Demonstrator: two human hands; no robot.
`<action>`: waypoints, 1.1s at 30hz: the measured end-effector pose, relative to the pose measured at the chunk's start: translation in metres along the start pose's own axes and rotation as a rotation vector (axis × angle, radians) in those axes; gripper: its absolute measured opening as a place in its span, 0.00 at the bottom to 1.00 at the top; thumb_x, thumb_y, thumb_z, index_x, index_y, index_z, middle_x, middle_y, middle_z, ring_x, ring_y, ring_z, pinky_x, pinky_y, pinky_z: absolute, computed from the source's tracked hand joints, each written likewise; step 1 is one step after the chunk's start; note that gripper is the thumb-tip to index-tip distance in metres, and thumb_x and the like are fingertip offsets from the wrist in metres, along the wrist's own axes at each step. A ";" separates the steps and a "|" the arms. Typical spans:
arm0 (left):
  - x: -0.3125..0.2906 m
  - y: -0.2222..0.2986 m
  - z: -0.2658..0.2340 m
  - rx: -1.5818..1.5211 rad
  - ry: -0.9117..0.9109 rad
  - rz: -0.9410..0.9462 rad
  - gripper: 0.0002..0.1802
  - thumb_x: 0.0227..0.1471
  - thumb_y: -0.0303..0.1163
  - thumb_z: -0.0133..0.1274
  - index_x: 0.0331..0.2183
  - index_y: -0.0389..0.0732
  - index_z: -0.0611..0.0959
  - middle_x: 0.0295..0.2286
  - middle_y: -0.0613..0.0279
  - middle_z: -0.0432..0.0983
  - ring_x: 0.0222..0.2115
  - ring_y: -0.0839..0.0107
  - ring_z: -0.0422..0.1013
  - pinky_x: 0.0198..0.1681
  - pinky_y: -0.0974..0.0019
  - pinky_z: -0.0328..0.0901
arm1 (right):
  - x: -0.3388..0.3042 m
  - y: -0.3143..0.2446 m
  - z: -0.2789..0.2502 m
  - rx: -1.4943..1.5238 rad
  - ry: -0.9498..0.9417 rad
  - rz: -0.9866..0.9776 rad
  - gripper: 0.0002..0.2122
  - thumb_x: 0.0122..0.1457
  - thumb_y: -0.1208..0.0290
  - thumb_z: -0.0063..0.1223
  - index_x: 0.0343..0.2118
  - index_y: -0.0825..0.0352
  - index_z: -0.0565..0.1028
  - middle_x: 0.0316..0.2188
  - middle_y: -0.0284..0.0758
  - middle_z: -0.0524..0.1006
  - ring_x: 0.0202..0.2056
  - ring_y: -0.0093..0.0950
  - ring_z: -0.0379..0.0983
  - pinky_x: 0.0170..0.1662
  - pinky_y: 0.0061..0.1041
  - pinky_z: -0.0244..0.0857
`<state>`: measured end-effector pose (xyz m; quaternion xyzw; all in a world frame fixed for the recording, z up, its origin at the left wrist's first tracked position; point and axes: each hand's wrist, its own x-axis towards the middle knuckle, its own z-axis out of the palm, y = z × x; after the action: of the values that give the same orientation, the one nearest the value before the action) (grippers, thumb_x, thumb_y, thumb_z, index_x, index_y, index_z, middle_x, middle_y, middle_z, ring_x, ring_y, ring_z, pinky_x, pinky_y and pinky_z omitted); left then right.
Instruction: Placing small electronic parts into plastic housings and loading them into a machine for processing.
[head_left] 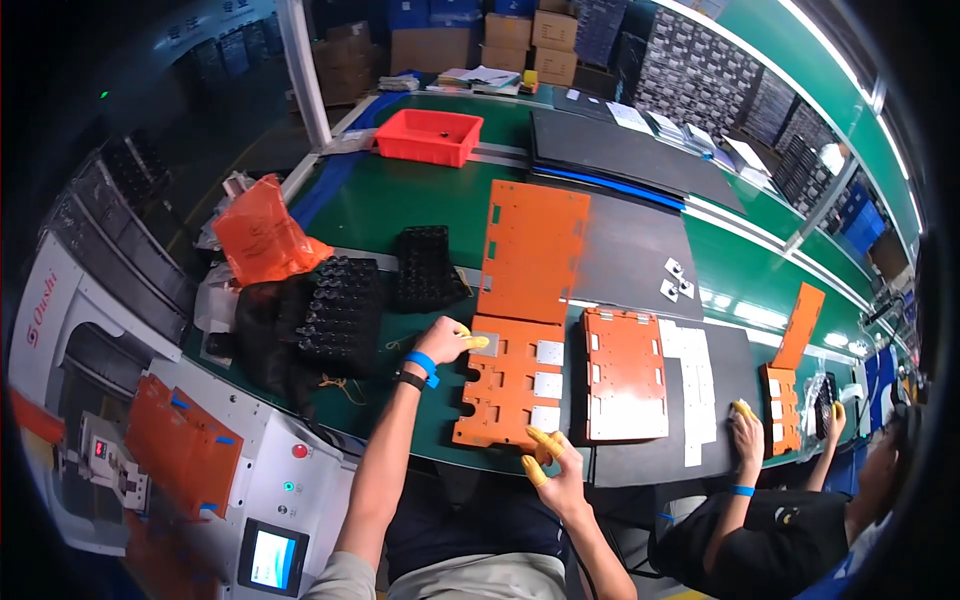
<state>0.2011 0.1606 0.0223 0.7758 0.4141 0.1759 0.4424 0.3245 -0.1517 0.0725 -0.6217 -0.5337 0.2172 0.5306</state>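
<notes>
In front of me lies a hinged orange case (pixel 515 385), its tall perforated flap (pixel 535 250) folded out away from me. My left hand (pixel 442 345), in yellow finger cots, pinches a small grey plate (pixel 485 344) at the far left corner of the case's near part. Three similar pale plates lie down its right side, one of them a white plate (pixel 547 385). At the near right corner is my right hand (pixel 560 478), also in yellow finger cots. Its thumb and fingers are apart, the fingertips at the case's edge.
A closed orange case (pixel 625 375) stands to the right, beside white perforated strips (pixel 690 385). Black molded trays (pixel 340 310), an orange bag (pixel 262 235) and a red bin (pixel 428 136) are left and beyond. A machine (pixel 250 490) flanks my left; a co-worker (pixel 770 520) works at right.
</notes>
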 end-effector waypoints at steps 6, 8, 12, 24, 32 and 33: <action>-0.016 0.015 0.003 0.181 0.190 -0.090 0.33 0.38 0.57 0.70 0.18 0.34 0.78 0.16 0.54 0.75 0.18 0.53 0.69 0.24 0.55 0.64 | -0.004 -0.008 0.014 -0.004 -0.061 0.025 0.21 0.50 0.80 0.63 0.50 0.68 0.78 0.23 0.30 0.63 0.25 0.23 0.59 0.30 0.22 0.57; -0.030 0.025 0.009 0.249 0.356 -0.094 0.29 0.38 0.54 0.70 0.25 0.35 0.81 0.25 0.50 0.79 0.27 0.50 0.75 0.28 0.50 0.66 | -0.001 -0.018 0.025 -0.001 -0.126 -0.021 0.20 0.50 0.80 0.63 0.49 0.68 0.78 0.23 0.31 0.64 0.24 0.23 0.61 0.29 0.22 0.58; -0.063 0.016 0.013 -0.106 0.660 0.088 0.20 0.48 0.40 0.67 0.29 0.35 0.76 0.26 0.59 0.72 0.25 0.62 0.67 0.30 0.60 0.63 | 0.010 -0.036 0.048 0.019 -0.226 -0.090 0.20 0.50 0.78 0.64 0.48 0.68 0.78 0.24 0.32 0.65 0.25 0.25 0.64 0.30 0.22 0.61; -0.170 -0.065 0.017 -1.865 0.147 -0.006 0.17 0.62 0.38 0.51 0.49 0.39 0.77 0.39 0.62 0.77 0.34 0.70 0.73 0.42 0.63 0.69 | 0.156 -0.096 0.160 0.112 -0.335 -0.241 0.18 0.51 0.75 0.64 0.45 0.71 0.76 0.35 0.35 0.74 0.32 0.25 0.74 0.34 0.24 0.69; -0.196 -0.039 -0.008 -1.850 0.274 -0.084 0.18 0.61 0.36 0.53 0.50 0.39 0.78 0.45 0.57 0.78 0.45 0.64 0.74 0.49 0.61 0.69 | 0.243 -0.089 0.260 -0.403 -0.140 -0.356 0.10 0.51 0.65 0.63 0.29 0.67 0.79 0.30 0.43 0.77 0.32 0.43 0.77 0.35 0.40 0.72; -0.197 -0.036 -0.010 -1.853 0.279 -0.078 0.18 0.61 0.36 0.53 0.50 0.39 0.78 0.45 0.57 0.78 0.45 0.64 0.74 0.49 0.61 0.69 | 0.248 -0.091 0.267 -0.494 -0.142 -0.367 0.10 0.50 0.64 0.63 0.28 0.67 0.80 0.30 0.43 0.78 0.32 0.43 0.78 0.35 0.40 0.73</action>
<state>0.0599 0.0185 0.0161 0.0716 0.1839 0.5119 0.8361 0.1447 0.1718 0.1357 -0.6084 -0.7093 0.0248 0.3552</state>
